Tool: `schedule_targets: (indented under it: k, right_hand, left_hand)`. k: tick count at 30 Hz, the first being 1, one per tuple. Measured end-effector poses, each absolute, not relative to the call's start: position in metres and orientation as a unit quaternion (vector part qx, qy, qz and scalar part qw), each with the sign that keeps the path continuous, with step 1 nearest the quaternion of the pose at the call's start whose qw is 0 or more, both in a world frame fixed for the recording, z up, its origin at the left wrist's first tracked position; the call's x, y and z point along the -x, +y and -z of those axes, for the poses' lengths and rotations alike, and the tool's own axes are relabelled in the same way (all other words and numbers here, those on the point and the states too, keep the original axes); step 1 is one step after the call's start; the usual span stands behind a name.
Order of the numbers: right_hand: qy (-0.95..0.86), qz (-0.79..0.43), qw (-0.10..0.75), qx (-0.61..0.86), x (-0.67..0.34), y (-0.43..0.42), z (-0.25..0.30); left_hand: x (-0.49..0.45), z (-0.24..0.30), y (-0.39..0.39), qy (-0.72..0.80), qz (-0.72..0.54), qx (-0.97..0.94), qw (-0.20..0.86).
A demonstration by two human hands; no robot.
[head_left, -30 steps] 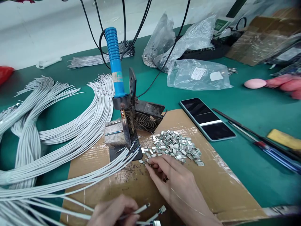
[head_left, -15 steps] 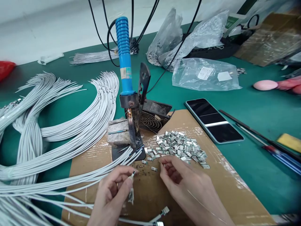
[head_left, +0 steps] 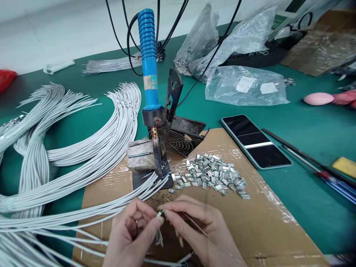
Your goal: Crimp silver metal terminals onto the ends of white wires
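Note:
My left hand [head_left: 133,231] is closed in a pinch on a white cable [head_left: 159,214], its stripped dark tip pointing up between thumb and forefinger. Against that tip, my right hand [head_left: 194,226] brings its thumb and forefinger together; whatever small piece they may pinch is hidden. A thin silvery solder wire [head_left: 197,224] runs through the right hand's fingers and over its back. Just beyond the hands, small metal connectors [head_left: 217,172] lie in a loose heap on the cardboard [head_left: 267,226]. A blue-handled soldering iron [head_left: 150,66] stands upright in its holder, tip down.
White cable bundles [head_left: 91,148] cover the left side. Beside the iron are a cleaning pad [head_left: 141,157] and a small black fan [head_left: 180,139]. To the right lie a phone [head_left: 254,141], tweezer-like tools [head_left: 303,155] and a yellow sponge [head_left: 345,166]. Plastic bags [head_left: 244,85] lie behind.
My right hand has moved left and down from beside the heap to meet the cable tip in my left hand. A single connector near its fingertips no longer shows. The view shifted slightly.

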State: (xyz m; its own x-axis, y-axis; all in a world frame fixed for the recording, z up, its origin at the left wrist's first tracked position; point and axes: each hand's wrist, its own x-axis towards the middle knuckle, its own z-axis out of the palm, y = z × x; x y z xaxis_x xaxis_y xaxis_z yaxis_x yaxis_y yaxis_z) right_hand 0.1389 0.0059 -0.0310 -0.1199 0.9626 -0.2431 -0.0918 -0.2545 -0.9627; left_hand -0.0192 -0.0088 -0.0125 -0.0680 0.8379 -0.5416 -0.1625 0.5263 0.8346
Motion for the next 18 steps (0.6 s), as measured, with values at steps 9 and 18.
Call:
schedule_targets:
  k: [9, 18]
  right_hand:
    - [-0.428, -0.657, 0.419, 0.459, -0.1428, 0.0059, 0.0358]
    - [-0.313, -0.706, 0.402, 0.492, -0.1366, -0.0026, 0.0362]
  left_hand:
    - [0.0247, 0.0069, -0.0117, 0.616, -0.367, -0.294, 0.631]
    - [0.0186, 0.0046, -0.0118, 0.62, -0.375, -0.326, 0.607]
